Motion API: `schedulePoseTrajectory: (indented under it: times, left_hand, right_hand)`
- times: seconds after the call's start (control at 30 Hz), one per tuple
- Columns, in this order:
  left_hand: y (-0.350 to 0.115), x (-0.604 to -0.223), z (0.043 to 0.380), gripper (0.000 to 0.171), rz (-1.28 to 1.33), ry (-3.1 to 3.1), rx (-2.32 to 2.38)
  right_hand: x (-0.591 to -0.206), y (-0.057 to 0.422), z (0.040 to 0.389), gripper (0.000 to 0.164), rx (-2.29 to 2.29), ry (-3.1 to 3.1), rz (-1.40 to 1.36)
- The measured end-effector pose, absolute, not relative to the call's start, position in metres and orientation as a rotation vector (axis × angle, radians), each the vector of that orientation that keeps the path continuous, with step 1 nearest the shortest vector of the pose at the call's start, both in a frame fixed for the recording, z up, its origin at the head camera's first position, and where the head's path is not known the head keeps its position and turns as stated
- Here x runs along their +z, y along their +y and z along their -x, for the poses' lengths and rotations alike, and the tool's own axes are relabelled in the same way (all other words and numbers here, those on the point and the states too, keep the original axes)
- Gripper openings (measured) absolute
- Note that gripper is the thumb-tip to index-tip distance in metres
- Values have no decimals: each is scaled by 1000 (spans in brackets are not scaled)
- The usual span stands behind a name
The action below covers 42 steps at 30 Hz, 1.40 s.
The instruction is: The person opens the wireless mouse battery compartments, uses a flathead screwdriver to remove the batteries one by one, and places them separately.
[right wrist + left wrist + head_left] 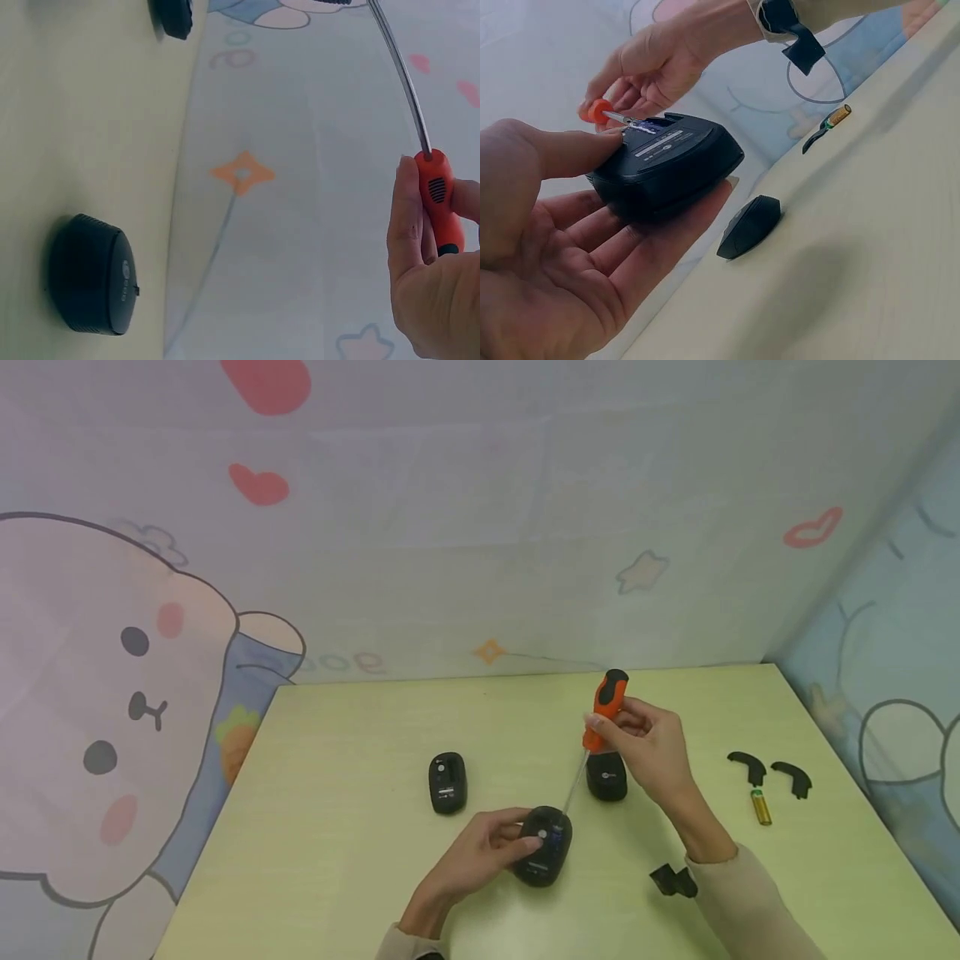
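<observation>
My left hand (480,852) holds a black computer mouse (542,864) underside up, thumb on its bottom face and fingers beneath. In the left wrist view the mouse (675,169) is lifted off the table, with a label and an open recess showing. An orange and black screwdriver (606,706) is pinched by its handle in my right hand (656,752). Its metal shaft (401,67) runs down to the mouse's far end, where the tip meets the recess; the exact contact is too small to tell.
Another black mouse (447,783) lies underside up at left. Beyond the held mouse sits a third black mouse (606,777). To the right are two curved black pieces (747,768) and a gold and green battery (761,807). The light table (337,827) ends at a printed cloth backdrop (450,527).
</observation>
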<state>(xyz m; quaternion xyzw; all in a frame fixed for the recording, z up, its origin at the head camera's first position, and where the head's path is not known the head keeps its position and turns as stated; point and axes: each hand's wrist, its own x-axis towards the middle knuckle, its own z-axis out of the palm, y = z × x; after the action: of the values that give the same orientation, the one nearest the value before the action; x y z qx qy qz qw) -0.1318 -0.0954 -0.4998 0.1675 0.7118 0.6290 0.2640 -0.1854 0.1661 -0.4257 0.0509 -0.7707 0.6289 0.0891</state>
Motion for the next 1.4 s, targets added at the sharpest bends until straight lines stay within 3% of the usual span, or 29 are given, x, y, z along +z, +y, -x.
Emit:
schedulePoseTrajectory:
  times: [0.4,0.7,0.8,1.13,1.4]
  left_hand:
    - [-92,-499,131,42,-324,1817,1789]
    - [-91,-497,133,44,-278,1790,1814]
    - [-91,-497,134,43,-278,1803,1809]
    - [-90,-498,127,42,-352,1904,1730]
    - [-90,-496,127,44,-409,1928,1699]
  right_hand:
    - [-420,164,166,25,1647,-2120,-235]
    - [-413,149,152,30,1521,-1720,-884]
    - [-412,145,151,32,1475,-1719,-969]
    - [-418,155,168,28,1569,-2191,-240]
    - [-430,158,185,40,1743,-2300,-44]
